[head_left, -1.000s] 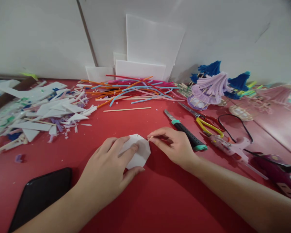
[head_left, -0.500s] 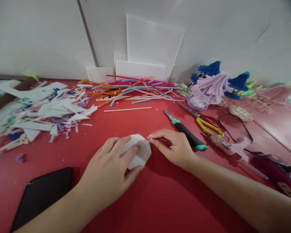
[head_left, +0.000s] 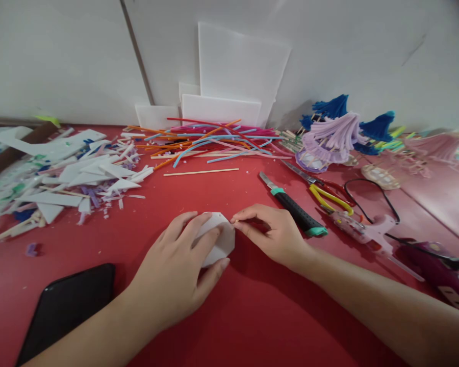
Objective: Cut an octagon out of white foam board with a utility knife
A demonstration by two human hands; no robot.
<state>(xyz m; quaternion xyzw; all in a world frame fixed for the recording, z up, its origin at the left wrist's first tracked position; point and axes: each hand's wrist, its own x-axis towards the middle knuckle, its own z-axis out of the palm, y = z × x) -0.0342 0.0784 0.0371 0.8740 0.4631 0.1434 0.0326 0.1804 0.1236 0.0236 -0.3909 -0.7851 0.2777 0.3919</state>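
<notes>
A white many-sided foam piece (head_left: 224, 238) lies on the red table (head_left: 199, 191). My left hand (head_left: 176, 265) rests over its left part, with the fingers spread on top and the thumb along the near edge. At the right edge of the piece, my right hand (head_left: 273, 232) pinches a small wooden stick (head_left: 234, 221) between thumb and forefinger. Only the tip of the stick shows. A longer wooden stick (head_left: 201, 172) lies beyond both hands.
Foam scraps (head_left: 84, 173) and a black phone (head_left: 69, 300) are at left. Coloured stems (head_left: 218, 140) lie at the back. A knife (head_left: 294, 206), yellow-handled pliers (head_left: 329, 200), a glue gun (head_left: 361, 229) and small umbrella-like models (head_left: 331, 137) are at right.
The foam piece has shifted slightly left and turned a little under my left hand. My right hand, still pinching the stick, has barely moved.
</notes>
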